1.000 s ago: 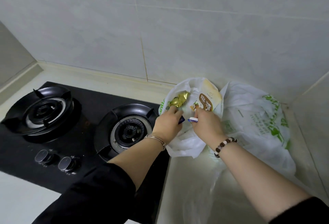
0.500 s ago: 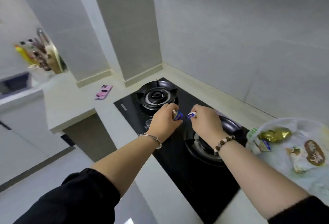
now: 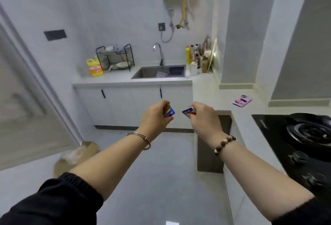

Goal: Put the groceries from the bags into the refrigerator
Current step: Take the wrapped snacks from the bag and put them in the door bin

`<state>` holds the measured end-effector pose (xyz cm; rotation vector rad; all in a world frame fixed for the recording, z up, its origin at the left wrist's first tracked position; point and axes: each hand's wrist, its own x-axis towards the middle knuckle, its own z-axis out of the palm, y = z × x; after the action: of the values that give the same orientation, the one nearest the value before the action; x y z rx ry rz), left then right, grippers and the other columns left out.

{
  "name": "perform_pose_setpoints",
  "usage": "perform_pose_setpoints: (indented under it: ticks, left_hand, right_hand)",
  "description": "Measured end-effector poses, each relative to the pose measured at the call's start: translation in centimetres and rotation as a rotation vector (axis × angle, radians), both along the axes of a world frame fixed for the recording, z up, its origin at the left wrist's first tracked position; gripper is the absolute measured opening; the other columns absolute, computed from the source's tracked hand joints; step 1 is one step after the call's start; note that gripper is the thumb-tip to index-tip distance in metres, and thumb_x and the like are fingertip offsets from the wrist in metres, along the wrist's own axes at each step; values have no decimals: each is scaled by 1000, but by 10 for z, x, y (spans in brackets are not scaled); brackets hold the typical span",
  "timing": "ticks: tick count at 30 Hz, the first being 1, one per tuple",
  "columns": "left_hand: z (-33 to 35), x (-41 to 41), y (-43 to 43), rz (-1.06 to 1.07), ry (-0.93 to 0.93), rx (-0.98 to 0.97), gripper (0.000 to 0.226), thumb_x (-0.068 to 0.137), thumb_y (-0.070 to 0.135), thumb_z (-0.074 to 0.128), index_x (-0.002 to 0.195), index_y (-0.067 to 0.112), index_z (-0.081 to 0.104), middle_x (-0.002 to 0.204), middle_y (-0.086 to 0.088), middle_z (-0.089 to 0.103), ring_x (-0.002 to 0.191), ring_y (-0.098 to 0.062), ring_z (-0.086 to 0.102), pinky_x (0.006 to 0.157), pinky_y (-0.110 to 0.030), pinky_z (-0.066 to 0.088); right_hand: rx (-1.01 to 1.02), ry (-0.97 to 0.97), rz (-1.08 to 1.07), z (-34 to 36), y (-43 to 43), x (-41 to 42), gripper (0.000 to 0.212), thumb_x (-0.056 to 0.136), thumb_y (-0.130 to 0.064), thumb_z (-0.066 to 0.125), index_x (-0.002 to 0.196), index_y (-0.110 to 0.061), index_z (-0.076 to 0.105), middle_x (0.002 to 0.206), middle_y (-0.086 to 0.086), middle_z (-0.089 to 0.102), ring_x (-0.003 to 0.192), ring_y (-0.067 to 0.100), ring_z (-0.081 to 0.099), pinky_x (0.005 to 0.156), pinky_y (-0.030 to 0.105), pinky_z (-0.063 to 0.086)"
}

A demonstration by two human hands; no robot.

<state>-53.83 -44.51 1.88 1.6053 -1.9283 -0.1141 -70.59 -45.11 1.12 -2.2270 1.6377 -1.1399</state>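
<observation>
mid-carry, i judge: the left grip [image 3: 155,116] pinches a blue packet [image 3: 169,113], the right grip [image 3: 203,119] pinches a second blue packet [image 3: 188,111], both over the floor [image 3: 161,180], so next calls for finding the unseen refrigerator and freeing a grip for its door.

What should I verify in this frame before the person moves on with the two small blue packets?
1. Left hand grips the left blue packet: ok.
2. Right hand pinches the right blue packet: ok.
3. The two packets are held apart, not touching: ok.
4. Refrigerator in sight with its door open: cannot tell; none shows in this view.
5. Floor free of obstacles: not ok; a blurred tan thing lies at lower left.
</observation>
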Motion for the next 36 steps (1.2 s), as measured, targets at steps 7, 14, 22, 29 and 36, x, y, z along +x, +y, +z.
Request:
perform_pose_setpoints:
  ticks: [7, 14, 22, 29, 36]
  left_hand:
    - [38, 211, 96, 299, 32, -217, 48, 76, 16, 76, 120, 8, 59, 112, -7, 60, 101, -20, 58, 83, -16, 39]
    - [70, 333, 146, 516, -3, -453, 49, 76, 13, 76, 122, 8, 60, 104, -5, 53, 84, -12, 52, 73, -12, 39]
    - [108, 423, 133, 729, 64, -465, 52, 78, 22, 74, 127, 14, 57, 111, -1, 55, 100, -18, 55, 90, -29, 46]
    - [117, 483, 120, 824, 155, -125, 41, 70, 26, 80, 108, 16, 68, 100, 2, 68, 88, -12, 60, 79, -21, 44]
    - [114, 498, 114, 716, 104, 101, 35, 67, 25, 83, 99, 18, 71, 86, 3, 67, 73, -10, 59, 61, -13, 45]
  right_hand:
    - [-184, -104, 364, 34, 31, 219, 12, 93, -12, 52, 97, -6, 62, 93, 7, 56, 74, 22, 53, 63, 31, 43]
    - [-344, -240, 571, 66, 50, 345, 7, 90, -5, 58, 92, -7, 64, 88, 4, 53, 63, 26, 52, 56, 29, 39]
    - [-531, -105, 705, 128, 19, 450, 13, 84, -7, 63, 97, -8, 66, 86, 7, 66, 76, 29, 59, 59, 28, 39]
    - [-126, 727, 828, 164, 8, 519, 22, 79, -15, 69, 99, -11, 64, 96, 4, 64, 80, 22, 58, 53, 24, 41]
    - [10, 1207, 829, 153, 4, 552, 36, 89, -19, 62, 122, -4, 59, 99, 2, 53, 64, 14, 43, 51, 14, 39]
